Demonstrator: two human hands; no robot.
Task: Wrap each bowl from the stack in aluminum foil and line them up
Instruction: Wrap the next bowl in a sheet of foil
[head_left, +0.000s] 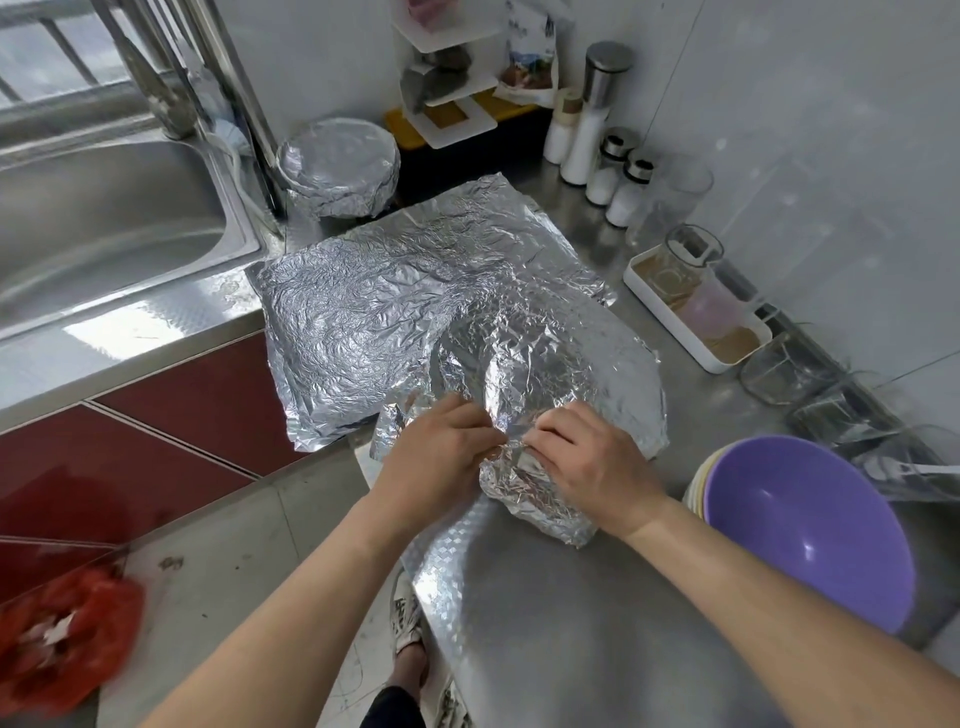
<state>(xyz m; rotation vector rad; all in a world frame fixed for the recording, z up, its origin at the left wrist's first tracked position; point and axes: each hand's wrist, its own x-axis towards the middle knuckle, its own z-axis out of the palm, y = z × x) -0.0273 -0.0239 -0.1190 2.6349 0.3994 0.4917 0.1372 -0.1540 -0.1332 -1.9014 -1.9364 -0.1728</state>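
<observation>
Both forearms (291, 597) reach forward, left grip (441, 449) and right grip (592, 467), knuckles up, each pinching crumpled foil (524, 364)

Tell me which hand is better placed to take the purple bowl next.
Probably the right hand: the purple bowl sits just beside it, while the left hand is across the foil bundle.

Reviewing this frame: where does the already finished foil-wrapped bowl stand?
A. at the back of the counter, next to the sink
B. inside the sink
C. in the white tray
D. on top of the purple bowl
A: the wrapped bowl stands at the back of the counter next to the sink, far from the foil bundle that the left hand and right hand pinch near the front edge.
</observation>
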